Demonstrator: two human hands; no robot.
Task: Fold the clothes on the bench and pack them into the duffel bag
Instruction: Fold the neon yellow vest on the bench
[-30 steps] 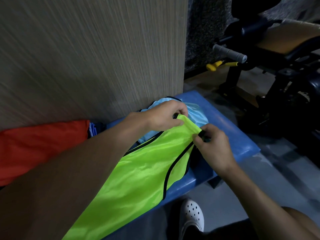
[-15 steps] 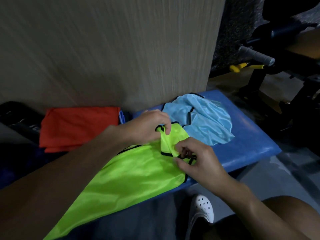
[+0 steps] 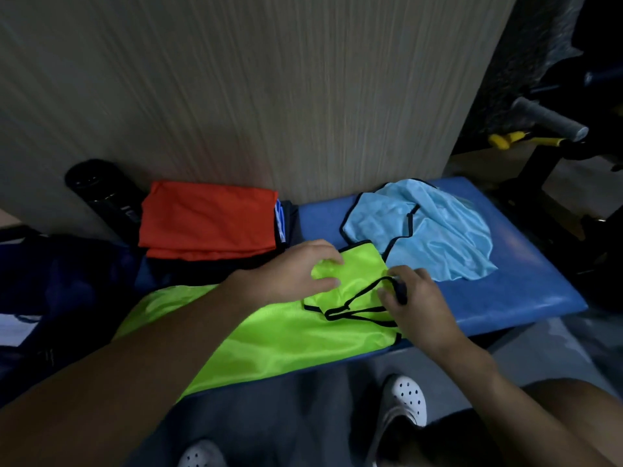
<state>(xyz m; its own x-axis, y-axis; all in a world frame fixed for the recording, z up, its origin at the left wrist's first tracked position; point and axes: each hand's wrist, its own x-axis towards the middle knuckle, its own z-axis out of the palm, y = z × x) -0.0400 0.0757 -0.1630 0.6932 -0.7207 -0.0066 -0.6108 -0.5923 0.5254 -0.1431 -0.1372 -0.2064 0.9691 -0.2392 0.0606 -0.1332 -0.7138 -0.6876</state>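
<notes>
Lowered since before, my left hand (image 3: 290,274) presses the green vest (image 3: 269,335) flat, right hand (image 3: 416,303) seemingly pinching its trim (image 3: 354,310); orange shirt (image 3: 209,224) folded, blue vest (image 3: 435,237) beyond waiting.

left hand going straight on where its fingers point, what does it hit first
Likely the right hand, just across the neon green bib; the light blue bib lies close beside that line.
</notes>
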